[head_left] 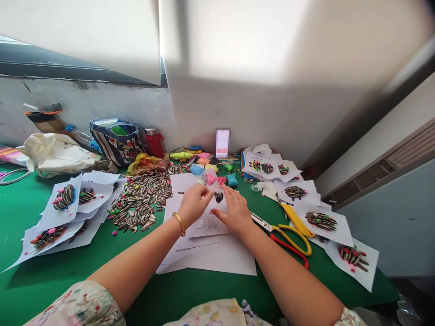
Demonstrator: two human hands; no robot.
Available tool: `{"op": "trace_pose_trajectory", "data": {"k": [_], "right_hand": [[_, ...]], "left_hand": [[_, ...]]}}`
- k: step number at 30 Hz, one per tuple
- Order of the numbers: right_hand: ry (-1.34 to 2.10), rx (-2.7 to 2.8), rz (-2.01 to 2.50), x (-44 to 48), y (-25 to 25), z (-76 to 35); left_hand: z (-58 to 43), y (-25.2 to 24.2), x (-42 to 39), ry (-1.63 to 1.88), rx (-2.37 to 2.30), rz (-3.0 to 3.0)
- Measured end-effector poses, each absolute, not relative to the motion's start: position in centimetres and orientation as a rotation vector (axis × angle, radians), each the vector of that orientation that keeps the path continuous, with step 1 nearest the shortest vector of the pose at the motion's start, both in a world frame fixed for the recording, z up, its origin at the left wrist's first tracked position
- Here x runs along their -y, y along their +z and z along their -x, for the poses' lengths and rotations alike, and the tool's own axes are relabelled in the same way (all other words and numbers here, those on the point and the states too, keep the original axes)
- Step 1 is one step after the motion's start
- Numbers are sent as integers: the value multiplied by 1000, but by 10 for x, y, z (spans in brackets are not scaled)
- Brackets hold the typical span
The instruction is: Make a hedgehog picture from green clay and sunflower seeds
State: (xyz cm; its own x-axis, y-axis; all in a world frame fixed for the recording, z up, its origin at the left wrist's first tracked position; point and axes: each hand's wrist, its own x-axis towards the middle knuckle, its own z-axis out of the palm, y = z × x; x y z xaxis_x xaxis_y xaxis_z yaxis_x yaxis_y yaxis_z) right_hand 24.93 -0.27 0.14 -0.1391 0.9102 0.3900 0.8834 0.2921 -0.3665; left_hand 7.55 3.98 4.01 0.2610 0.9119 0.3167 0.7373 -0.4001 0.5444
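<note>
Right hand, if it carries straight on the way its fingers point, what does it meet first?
The right hand would probably meet the small lump of pink clay just beyond its fingers, though depth is hard to judge here.

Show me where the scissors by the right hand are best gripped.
Take the scissors by the yellow loop and red loop, coming down from above at the end away from the right hand. They seem to lie flat, with the blades pointing toward that hand, so the loops are probably the safer, more open part to reach.
</note>
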Motion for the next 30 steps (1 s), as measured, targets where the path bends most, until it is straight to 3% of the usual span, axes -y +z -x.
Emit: {"op": "trace_pose_trajectory", "data": {"k": [12,22,30], "right_hand": [[298,2215,1301,15,5,-236],[372,2244,1251,17,-4,-234],[569,2093,1107,22,5,-234]], "left_hand": [[-41,20,10,1104,-1138,-1836],[-38,16,10,1000,-1038,-1650],[-32,11,7,1024,-1143,-1866]]}}
